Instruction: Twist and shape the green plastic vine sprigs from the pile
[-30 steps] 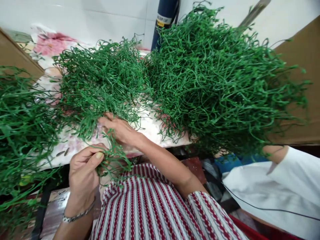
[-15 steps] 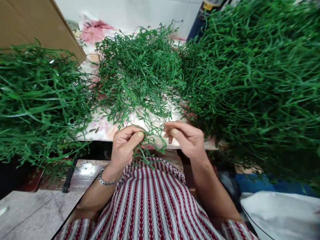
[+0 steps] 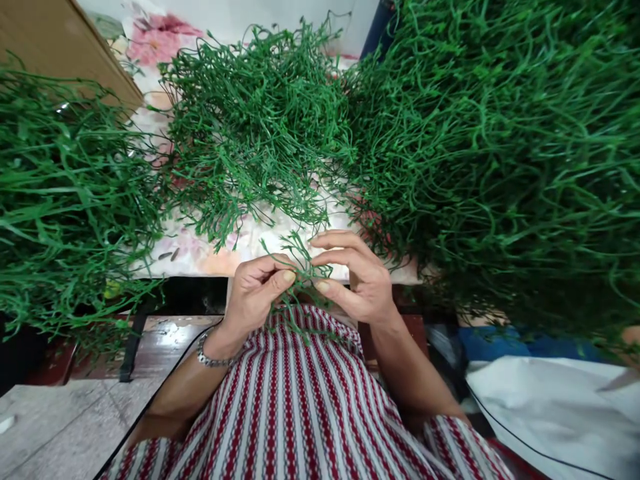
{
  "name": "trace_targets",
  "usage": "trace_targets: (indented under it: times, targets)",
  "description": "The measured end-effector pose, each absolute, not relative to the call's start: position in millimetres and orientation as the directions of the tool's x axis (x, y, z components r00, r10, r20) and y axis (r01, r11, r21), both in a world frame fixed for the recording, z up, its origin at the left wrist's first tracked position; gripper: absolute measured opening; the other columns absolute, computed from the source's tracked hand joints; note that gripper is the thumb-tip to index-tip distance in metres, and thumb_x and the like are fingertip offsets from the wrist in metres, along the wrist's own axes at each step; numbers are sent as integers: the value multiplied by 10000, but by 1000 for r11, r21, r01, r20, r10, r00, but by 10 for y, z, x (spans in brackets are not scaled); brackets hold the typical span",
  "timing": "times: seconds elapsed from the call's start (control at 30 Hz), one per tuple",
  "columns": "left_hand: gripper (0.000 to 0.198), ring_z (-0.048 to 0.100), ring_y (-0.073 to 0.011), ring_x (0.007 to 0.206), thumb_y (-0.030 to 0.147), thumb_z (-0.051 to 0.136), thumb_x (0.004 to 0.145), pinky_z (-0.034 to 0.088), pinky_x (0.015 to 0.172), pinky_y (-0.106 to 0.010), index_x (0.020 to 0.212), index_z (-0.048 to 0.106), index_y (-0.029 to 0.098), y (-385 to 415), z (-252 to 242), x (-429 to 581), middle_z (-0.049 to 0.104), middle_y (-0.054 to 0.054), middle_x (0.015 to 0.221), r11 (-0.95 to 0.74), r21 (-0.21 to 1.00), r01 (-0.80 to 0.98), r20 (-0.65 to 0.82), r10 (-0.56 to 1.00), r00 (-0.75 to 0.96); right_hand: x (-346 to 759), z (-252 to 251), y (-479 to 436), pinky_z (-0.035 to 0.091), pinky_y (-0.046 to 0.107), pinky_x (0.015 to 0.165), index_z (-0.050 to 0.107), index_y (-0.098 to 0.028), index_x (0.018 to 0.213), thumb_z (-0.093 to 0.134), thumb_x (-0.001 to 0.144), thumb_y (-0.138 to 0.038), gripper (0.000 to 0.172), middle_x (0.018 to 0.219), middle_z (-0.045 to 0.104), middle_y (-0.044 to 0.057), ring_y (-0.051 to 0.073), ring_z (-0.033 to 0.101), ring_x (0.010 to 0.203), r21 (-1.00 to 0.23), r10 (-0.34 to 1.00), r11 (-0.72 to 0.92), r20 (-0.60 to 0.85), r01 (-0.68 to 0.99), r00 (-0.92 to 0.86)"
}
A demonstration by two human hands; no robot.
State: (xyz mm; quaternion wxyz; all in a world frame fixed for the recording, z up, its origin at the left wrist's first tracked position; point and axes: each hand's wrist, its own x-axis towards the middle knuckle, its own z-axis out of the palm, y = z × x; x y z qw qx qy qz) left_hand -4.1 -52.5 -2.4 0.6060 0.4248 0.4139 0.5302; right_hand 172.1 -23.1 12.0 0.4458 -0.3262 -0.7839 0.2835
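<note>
My left hand (image 3: pixel 263 290) is closed in a pinch, thumb against forefinger, on a small bunch of green plastic-looking plant stems (image 3: pixel 300 257). The thin branching stems fan out above and below the fingertips, over my lap. On the other side of them, my right hand (image 3: pixel 353 273) has its fingers apart and curved around the stem tips; whether it touches them I cannot tell. Just beyond both hands, a loose heap of the same green stems (image 3: pixel 270 113) lies on a flower-patterned cloth (image 3: pixel 200 257).
A tall, dense mass of green stems (image 3: pixel 500 147) rises at the right, and another heap of stems (image 3: pixel 75 200) hangs over the table's left edge. Behind that stands a cardboard box (image 3: pixel 50 40). A dark blue cylinder (image 3: pixel 379 30) is at the back. White sheeting (image 3: pixel 545 407) lies at lower right.
My right hand has moved left to the stems, and its fingers have spread. The left hand keeps its pinch. The camera view has shifted slightly. Part of a hand shows at the far right edge.
</note>
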Motion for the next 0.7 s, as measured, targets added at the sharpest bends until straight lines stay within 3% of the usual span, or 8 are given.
trace_targets:
  times: [0.17, 0.27, 0.37, 0.47, 0.53, 0.63, 0.7]
  targets:
    - [149, 535, -137, 623, 296, 619, 765, 416, 581, -253, 713, 655, 162, -539, -41, -14, 614, -31, 672, -44, 983, -178, 56, 997, 61, 1707, 81, -242, 468, 416, 857, 603, -203, 886, 626, 771, -271, 136, 877, 624, 50, 209, 573, 947, -764, 769, 614, 523, 198, -367]
    - [99, 579, -149, 712, 226, 586, 789, 459, 655, -267, 800, 664, 167, -550, -40, 7, 646, -42, 758, -212, 976, 49, 210, 977, 32, 1714, 81, -245, 478, 399, 824, 589, -195, 842, 616, 768, -205, 80, 830, 607, 42, 192, 576, 893, -770, 783, 598, 504, 222, -363]
    - [148, 589, -164, 821, 146, 573, 778, 471, 737, -287, 896, 656, 175, -577, -43, -14, 650, -43, 817, -390, 857, 336, 409, 912, 16, 1718, 86, -255, 479, 375, 790, 583, -186, 818, 608, 755, -154, 74, 788, 590, 35, 180, 570, 851, -737, 783, 612, 512, 286, -355]
    - [207, 570, -164, 777, 69, 575, 734, 465, 710, -304, 898, 640, 177, -620, -26, -89, 616, -37, 780, -505, 728, 463, 592, 804, -53, 1705, 87, -270, 473, 364, 766, 573, -190, 818, 589, 756, -139, 82, 778, 584, 30, 176, 561, 825, -721, 806, 590, 499, 364, -317]
    - [231, 548, -166, 739, 49, 598, 692, 459, 703, -324, 887, 627, 171, -637, 10, -128, 586, -38, 755, -594, 606, 529, 704, 710, -8, 1683, 87, -283, 469, 360, 754, 566, -195, 822, 575, 762, -136, 84, 779, 585, 28, 174, 555, 805, -715, 824, 566, 486, 410, -291]
    - [302, 547, -194, 803, 59, 618, 674, 453, 764, -364, 958, 598, 160, -606, 58, -104, 607, -71, 827, -670, 436, 600, 724, 658, 209, 1633, 89, -302, 466, 348, 737, 563, -193, 825, 568, 765, -132, 86, 775, 582, 28, 171, 549, 791, -704, 828, 561, 477, 435, -295]
    - [267, 545, -203, 816, 59, 581, 705, 444, 754, -365, 960, 586, 137, -551, 49, -43, 621, -95, 840, -634, 434, 640, 672, 701, 240, 1597, 92, -313, 465, 340, 740, 562, -187, 826, 572, 765, -128, 85, 776, 580, 29, 168, 549, 797, -703, 828, 561, 475, 437, -299]
